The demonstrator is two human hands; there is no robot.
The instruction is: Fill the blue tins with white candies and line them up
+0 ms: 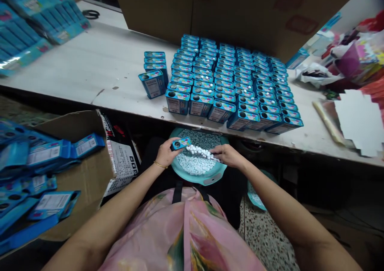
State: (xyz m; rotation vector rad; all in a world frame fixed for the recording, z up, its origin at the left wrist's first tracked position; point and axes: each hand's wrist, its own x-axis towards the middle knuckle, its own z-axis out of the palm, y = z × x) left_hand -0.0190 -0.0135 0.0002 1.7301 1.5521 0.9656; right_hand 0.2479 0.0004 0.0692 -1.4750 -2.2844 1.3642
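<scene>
My left hand is closed around a small blue box, its top with the dark round hole facing up. My right hand grips a scoop, mostly covered by the white pellets heaped along it. The tip of that heap meets the right edge of the box. Both hands are above a turquoise basin on my lap, filled with pale pellets. How the scoop's handle lies in my right fingers is hidden.
Packed rows of blue boxes stand on the white table, with a short row to their left. A carton of blue boxes is at my left. Behind the rows rises a large cardboard box. Another basin sits low right.
</scene>
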